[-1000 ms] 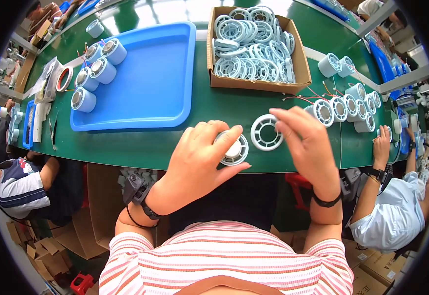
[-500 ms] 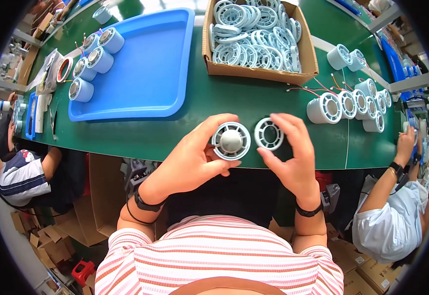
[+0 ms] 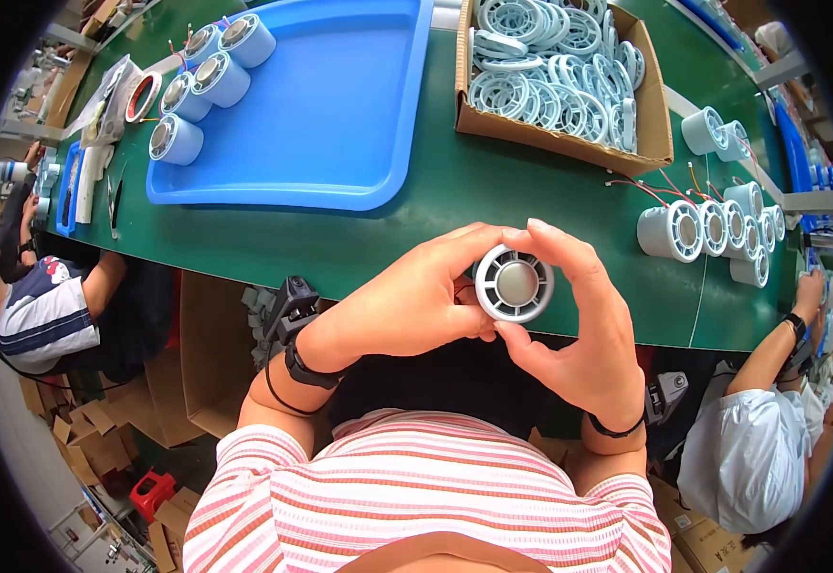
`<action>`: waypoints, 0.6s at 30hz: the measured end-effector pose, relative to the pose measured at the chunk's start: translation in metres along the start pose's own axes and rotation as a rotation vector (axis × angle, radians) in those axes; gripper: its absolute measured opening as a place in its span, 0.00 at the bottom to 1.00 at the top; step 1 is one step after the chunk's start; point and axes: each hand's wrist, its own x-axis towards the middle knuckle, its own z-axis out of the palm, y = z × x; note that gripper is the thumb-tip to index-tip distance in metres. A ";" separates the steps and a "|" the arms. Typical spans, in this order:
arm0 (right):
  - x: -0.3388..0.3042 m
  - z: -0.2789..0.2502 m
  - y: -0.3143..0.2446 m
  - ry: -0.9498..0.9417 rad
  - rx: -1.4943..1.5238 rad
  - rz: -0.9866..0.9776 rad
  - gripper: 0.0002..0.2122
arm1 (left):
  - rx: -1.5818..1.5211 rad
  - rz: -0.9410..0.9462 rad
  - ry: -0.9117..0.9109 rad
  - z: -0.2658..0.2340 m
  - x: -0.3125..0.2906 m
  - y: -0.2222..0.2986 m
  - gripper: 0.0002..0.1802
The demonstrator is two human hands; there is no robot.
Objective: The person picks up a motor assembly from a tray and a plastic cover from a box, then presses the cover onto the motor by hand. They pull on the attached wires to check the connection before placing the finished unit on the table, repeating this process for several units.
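My left hand (image 3: 411,291) is wrapped round a pale blue cylindrical fan motor housing, its domed silver centre (image 3: 516,284) facing up at me. Over the front of that housing lies a spoked plastic ring (image 3: 516,317), encircling the silver centre. The thumb and fingertips of my right hand (image 3: 583,320) pinch this ring at its upper and lower edge. Whether the ring is fully seated cannot be made out. Most of the housing's body is hidden behind the ring and my left fingers.
A cardboard box (image 3: 559,140) full of loose spoked rings stands beyond my hands. Left of it lies a blue tray (image 3: 330,115) with several housings (image 3: 176,140) along its left side. More wired housings (image 3: 671,232) stand at right. Co-workers sit at both sides of the green table (image 3: 273,250).
My right hand has brought the spoked ring leftward onto the front of the housing; before, the two were apart. The view has shifted, so the tray and box appear higher.
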 end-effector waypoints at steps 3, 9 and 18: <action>0.000 -0.006 0.000 -0.058 -0.054 -0.016 0.35 | 0.241 0.136 -0.041 -0.002 0.000 -0.001 0.34; 0.002 -0.014 0.005 -0.105 -0.032 0.007 0.32 | 0.245 0.092 -0.048 0.000 0.001 0.003 0.32; 0.009 -0.020 0.011 -0.187 0.006 -0.029 0.31 | -0.110 -0.048 -0.205 -0.021 -0.001 0.007 0.38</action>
